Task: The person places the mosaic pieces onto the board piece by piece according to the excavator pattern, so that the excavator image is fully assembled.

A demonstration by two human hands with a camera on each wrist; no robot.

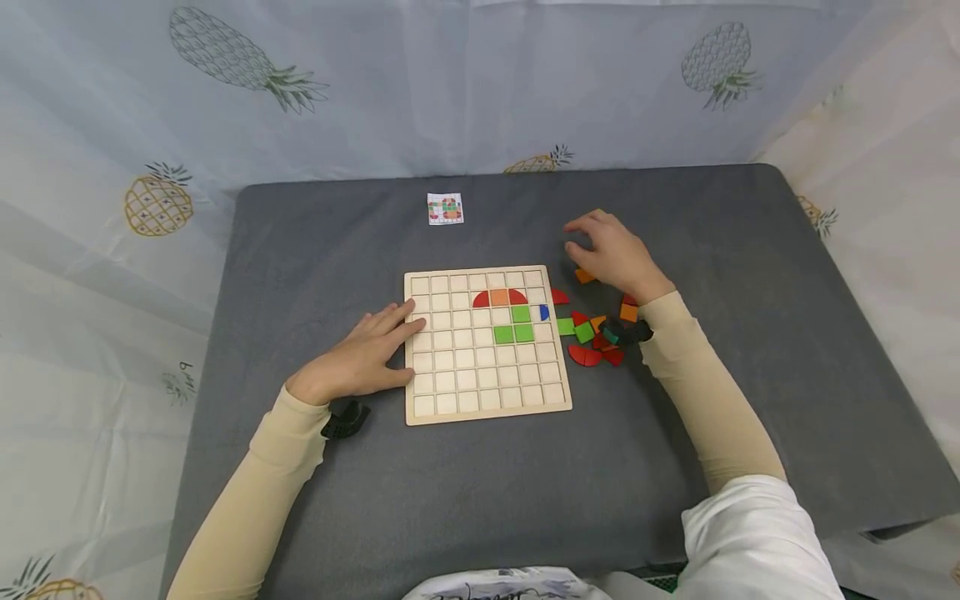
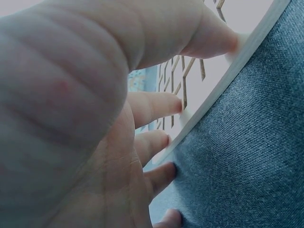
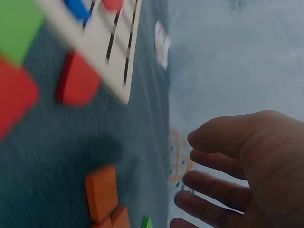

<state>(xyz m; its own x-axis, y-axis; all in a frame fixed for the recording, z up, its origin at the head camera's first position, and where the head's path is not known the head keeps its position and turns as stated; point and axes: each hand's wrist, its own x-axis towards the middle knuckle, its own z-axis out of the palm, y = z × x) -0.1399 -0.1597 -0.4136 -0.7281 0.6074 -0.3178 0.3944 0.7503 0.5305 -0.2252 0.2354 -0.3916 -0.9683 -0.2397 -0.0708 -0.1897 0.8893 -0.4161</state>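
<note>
A pale wooden grid board [image 1: 446, 379] lies on the grey table. On it are red quarter-round pieces [image 1: 481, 300], an orange square [image 1: 498, 297], several green squares [image 1: 503, 335] and a blue piece [image 1: 544, 312] near its right edge. My left hand [image 1: 363, 354] rests at the board's left edge, thumb and some fingertips touching the rim, fingers spread. Off the board's upper right corner, my right hand [image 1: 618, 254] hovers above the table with nothing between its loosely bent fingers. An orange block [image 3: 102, 192] lies below it in the right wrist view.
Loose red, green and orange pieces [image 1: 585, 356] lie in a heap right of the board, partly hidden by the right wrist. A small printed card [image 1: 446, 209] with a coloured pattern lies beyond the board. A pineapple-print curtain [image 1: 420, 92] hangs behind the table [image 1: 465, 492].
</note>
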